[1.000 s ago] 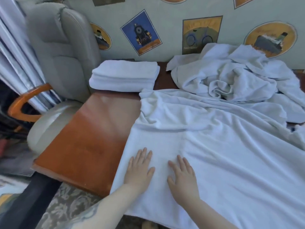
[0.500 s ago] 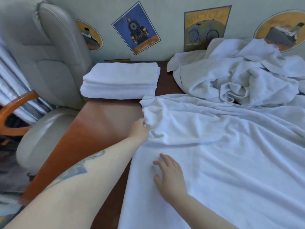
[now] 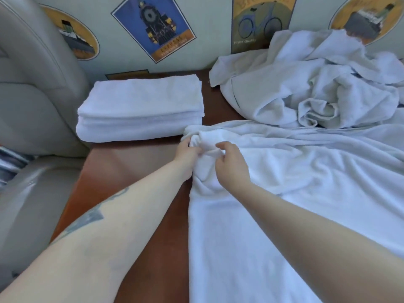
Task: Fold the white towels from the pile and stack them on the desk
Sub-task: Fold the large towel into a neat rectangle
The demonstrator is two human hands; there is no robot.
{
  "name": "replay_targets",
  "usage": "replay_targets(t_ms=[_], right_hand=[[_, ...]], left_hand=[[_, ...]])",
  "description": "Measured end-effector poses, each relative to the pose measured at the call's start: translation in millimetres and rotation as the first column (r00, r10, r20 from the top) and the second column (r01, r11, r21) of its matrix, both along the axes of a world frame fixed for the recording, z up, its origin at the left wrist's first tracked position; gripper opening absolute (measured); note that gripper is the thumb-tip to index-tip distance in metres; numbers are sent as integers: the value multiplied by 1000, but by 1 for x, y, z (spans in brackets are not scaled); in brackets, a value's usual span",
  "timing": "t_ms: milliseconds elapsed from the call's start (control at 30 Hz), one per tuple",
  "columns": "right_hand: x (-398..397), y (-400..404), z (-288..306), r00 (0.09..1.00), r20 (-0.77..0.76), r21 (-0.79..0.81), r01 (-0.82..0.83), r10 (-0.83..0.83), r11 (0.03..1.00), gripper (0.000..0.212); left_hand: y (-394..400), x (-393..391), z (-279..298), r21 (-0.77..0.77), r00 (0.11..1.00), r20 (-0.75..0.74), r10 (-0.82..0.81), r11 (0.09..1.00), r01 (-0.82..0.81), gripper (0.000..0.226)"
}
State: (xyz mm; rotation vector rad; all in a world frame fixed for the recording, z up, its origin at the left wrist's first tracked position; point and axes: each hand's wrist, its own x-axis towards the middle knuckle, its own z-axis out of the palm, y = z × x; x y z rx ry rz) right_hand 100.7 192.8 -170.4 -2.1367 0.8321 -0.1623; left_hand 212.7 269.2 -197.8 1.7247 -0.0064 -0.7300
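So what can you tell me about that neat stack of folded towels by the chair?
The stack of folded towels is white and looks like soft terry cloth, several layers lying flat and squared, edges fairly even. It sits on the reddish-brown desk at its far left corner, close to the wall with the posters and right beside the grey chair. A strip of bare desk separates it from the spread towel both hands are gripping; neither hand touches the stack. How many towels it holds is hard to count.

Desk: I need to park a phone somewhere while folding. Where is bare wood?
Bare desk shows in front of the folded stack, left of the spread towel; also a narrow gap between stack and pile. The right side is covered.
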Motion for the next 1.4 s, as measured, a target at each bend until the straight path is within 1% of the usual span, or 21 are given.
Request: replay_targets(t_ms=[100, 167, 233, 300, 367, 467, 533, 633, 733, 800, 867, 900, 933, 1000, 1067, 1167, 1267, 1300, 1333, 1367, 1400], right_hand=[[28, -22, 12, 996, 83, -89, -6, 13, 996, 48], [55, -37, 20, 991, 101, -97, -76, 86, 992, 52], [82, -52, 28, 988, 45, 23, -146, 145, 989, 58], [100, -64, 33, 963, -75, 241, -236, 260, 941, 74], [110, -74, 38, 865, -252, 334, -342, 433, 878, 94], [121, -88, 44, 654, -461, 306, -517, 600, 799, 116], [128, -96, 48, 566, -466, 395, -554, 680, 732, 123], [139, -105, 61, 493, -374, 661, -453, 785, 599, 120], [150, -112, 66, 477, -404, 696, -394, 781, 600, 102], [154, -113, 65, 525, -482, 585, -404, 702, 704, 73], [157, -113, 63, 624, -531, 392, -419, 573, 819, 31], [158, -114, 61, 691, -517, 305, -404, 506, 863, 22], [159, -115, 60, 757, -482, 223, -380, 440, 898, 20], [159, -117, 60, 871, -363, 99, -317, 331, 943, 22], [156, -121, 62, 943, -228, -18, -255, 244, 967, 26], [148, -122, 67, 986, -104, -318, -158, 131, 935, 21], [137, -116, 67, 993, -12, -552, -103, 115, 827, 13], [134, -113, 66, 991, 15, -587, -99, 134, 803, 11], [133, -110, 67, 989, 45, -618, -86, 144, 781, 10], [133, -109, 69, 986, 67, -663, -69, 151, 745, 12], [133, -108, 71, 985, 74, -704, -61, 158, 707, 14]], left_hand=[[7, 11, 14, -59, 984, 140, -110, 991, 119, 41], [8, 13, 28, -83, 958, 214, -193, 973, 214, 24], [10, 11, 37, -137, 955, 194, -223, 958, 251, 24], [15, 8, 40, -196, 970, 109, -217, 952, 235, 28], [19, 8, 40, -226, 951, 80, -298, 924, 309, 29], [23, 14, 42, -205, 894, 91, -439, 870, 448, 29], [24, 24, 44, -197, 872, 89, -481, 850, 489, 29], [22, 43, 54, -155, 810, 129, -573, 795, 587, 34], [19, 56, 65, -86, 708, 170, -685, 706, 703, 32], [18, 61, 67, -55, 669, 184, -720, 672, 738, 32], [17, 63, 57, 25, 719, 187, -669, 735, 677, 32], [17, 66, 47, 106, 771, 196, -605, 795, 597, 33], [19, 70, 35, 205, 817, 212, -536, 842, 499, 32], [21, 75, 13, 376, 867, 198, -457, 852, 363, 18], [20, 73, 1, 441, 896, 191, -402, 850, 287, 14], [16, 70, 4, 498, 908, 298, -295, 860, 116, 13], [8, 59, 15, 519, 915, 352, -197, 855, -16, 17], [6, 50, 17, 510, 874, 459, -157, 852, -114, 22], [2, 37, 18, 460, 777, 614, -140, 863, -208, 27], [-2, 23, 16, 382, 664, 732, -149, 898, -219, 30], [-6, 6, 12, 323, 621, 761, -188, 940, -112, 30]])
